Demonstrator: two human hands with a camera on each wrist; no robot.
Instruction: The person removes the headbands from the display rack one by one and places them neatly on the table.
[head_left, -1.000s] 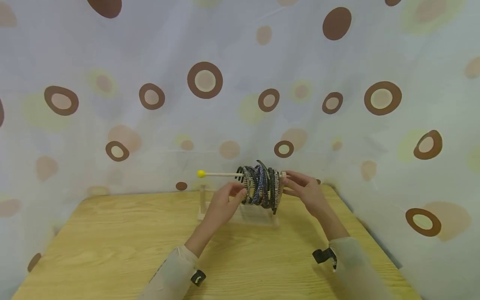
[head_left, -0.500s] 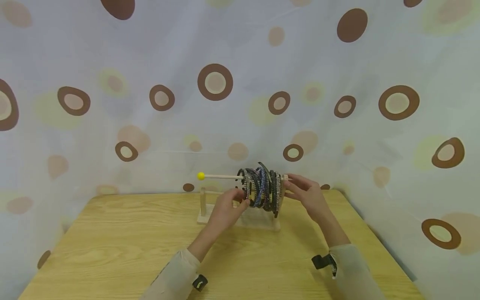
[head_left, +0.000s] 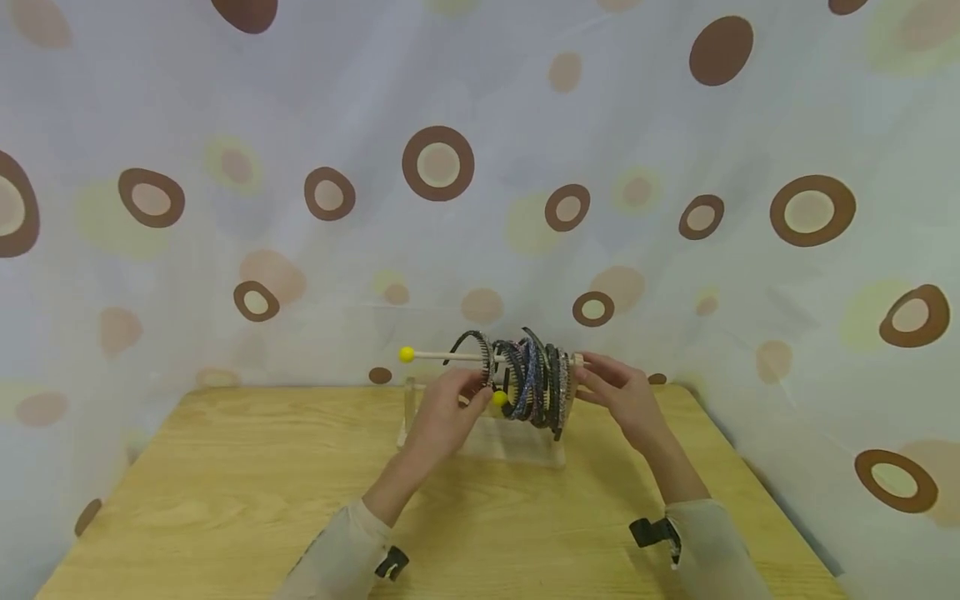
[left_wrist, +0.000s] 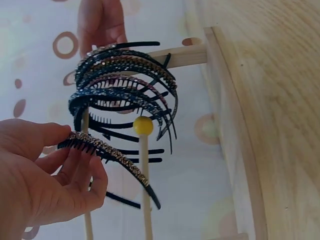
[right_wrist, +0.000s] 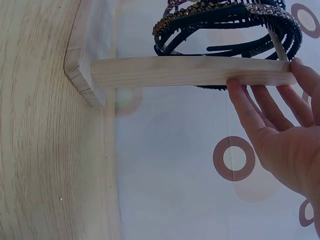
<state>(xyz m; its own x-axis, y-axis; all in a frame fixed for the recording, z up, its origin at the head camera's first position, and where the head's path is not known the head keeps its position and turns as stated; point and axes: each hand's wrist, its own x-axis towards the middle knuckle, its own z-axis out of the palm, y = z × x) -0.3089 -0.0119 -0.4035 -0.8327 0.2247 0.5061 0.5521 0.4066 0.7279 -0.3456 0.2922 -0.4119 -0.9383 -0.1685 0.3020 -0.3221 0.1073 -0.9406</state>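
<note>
A black toothed headband with gold glitter (left_wrist: 117,155) is pinched between the thumb and fingers of my left hand (head_left: 442,412). It hangs around the upper rod (head_left: 450,357) of a wooden stand (head_left: 517,450), apart from the bunch. Several other glittery headbands (head_left: 534,383) crowd together at the rods' right end. My right hand (head_left: 630,408) touches the stand's right upright (right_wrist: 175,71); in the right wrist view its fingertips lie along the upright's outer side, with the thumb at its end. A second rod's yellow ball (left_wrist: 143,125) stands in front of the bunch.
The stand rests near the back of a wood-grain table (head_left: 262,500). Behind it hangs a white cloth (head_left: 480,250) printed with brown and beige circles. The upper rod ends at the left in another yellow ball (head_left: 406,355).
My left hand has drawn one headband slightly left along the upper rod, away from the bunch. The lower yellow ball now shows beside my fingers. My right hand stays at the upright.
</note>
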